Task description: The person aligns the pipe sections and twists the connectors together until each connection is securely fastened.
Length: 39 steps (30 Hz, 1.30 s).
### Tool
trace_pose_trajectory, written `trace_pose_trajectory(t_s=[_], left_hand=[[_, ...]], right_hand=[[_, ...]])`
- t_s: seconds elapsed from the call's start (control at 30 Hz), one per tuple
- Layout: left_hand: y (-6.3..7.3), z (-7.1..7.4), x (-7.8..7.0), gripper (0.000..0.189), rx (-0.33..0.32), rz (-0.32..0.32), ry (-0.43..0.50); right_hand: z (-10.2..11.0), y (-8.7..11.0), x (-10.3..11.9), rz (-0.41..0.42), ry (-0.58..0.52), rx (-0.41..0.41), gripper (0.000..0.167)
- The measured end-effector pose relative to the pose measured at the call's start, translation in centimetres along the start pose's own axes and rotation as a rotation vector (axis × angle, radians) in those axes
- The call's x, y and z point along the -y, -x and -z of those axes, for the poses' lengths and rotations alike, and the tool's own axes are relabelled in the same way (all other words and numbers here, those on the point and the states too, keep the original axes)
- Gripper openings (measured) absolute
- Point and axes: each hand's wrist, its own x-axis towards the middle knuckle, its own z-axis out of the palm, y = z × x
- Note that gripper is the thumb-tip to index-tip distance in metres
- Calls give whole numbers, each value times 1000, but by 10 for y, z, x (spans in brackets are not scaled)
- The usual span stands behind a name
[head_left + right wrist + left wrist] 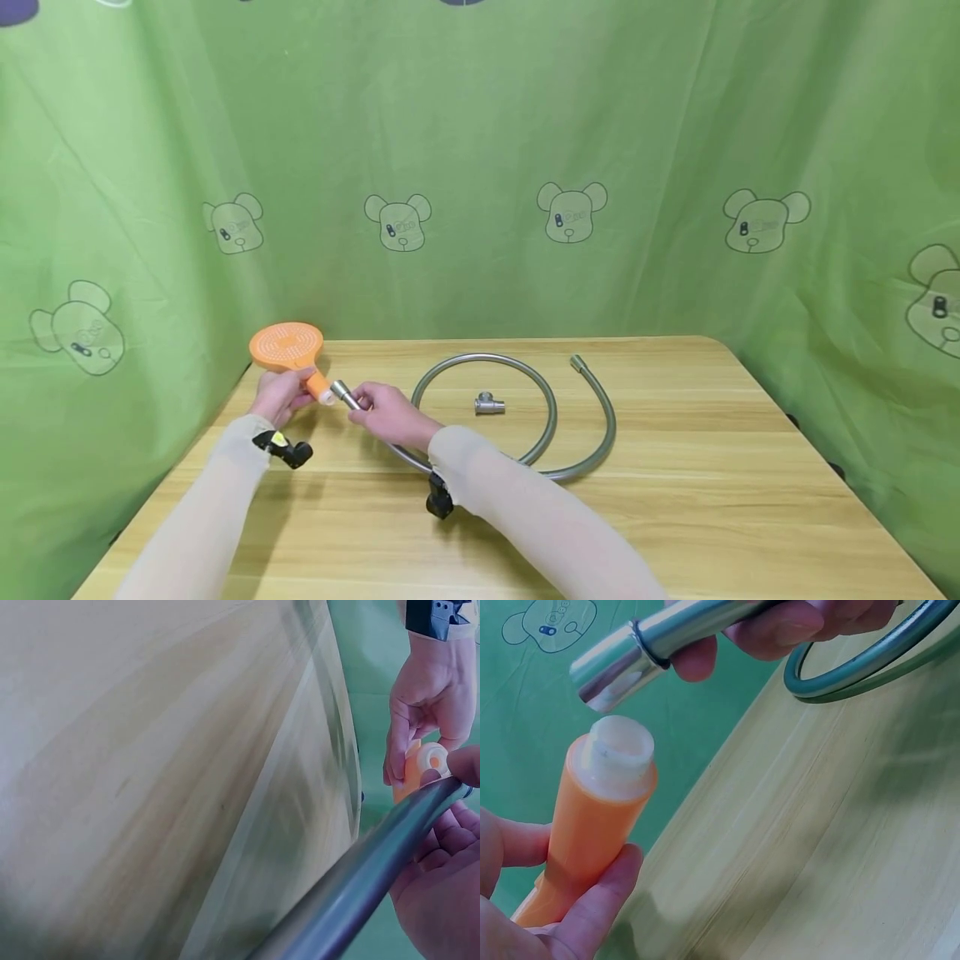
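Observation:
My left hand point(279, 395) grips the handle of an orange shower head point(287, 343), its round face tilted up over the table's back left corner. The handle ends in a whitish threaded neck point(621, 746), pointing toward the hose. With my right hand point(393, 414) I hold a grey metal shower hose point(483, 358) just behind its shiny end fitting point(611, 669). In the left wrist view that fitting sits right at the neck's mouth, at an angle to it. The right wrist view shows the hose point(367, 870) running between my thumb and fingers.
The hose loops across the wooden table point(720, 492), its other end fitting point(577, 362) lying at the back right. Inside the loop lies a small chrome angle valve point(489, 404). A green curtain point(480, 275) with bear faces surrounds the table's back and sides.

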Motion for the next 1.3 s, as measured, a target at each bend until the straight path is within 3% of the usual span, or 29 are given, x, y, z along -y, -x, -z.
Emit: trace_pose_trajectory(t_s=[0.27,0.5,0.9,1.3], left_hand=[[5,1,-2,60,-12,-19,-1],[9,-1,-2,58,-51,-42,-8],[5,-2,-4,55,-125,-79,3],[2,0,-2,57,-134,-72,-2]], right_hand=[[-4,-4,-2,-21,-16,5,29],[-7,-6,-2,-25,-18,-4,19],[-9,-9,4,-39,-27,-17,25],[-11,-7,5,-70,-11,-67,26]])
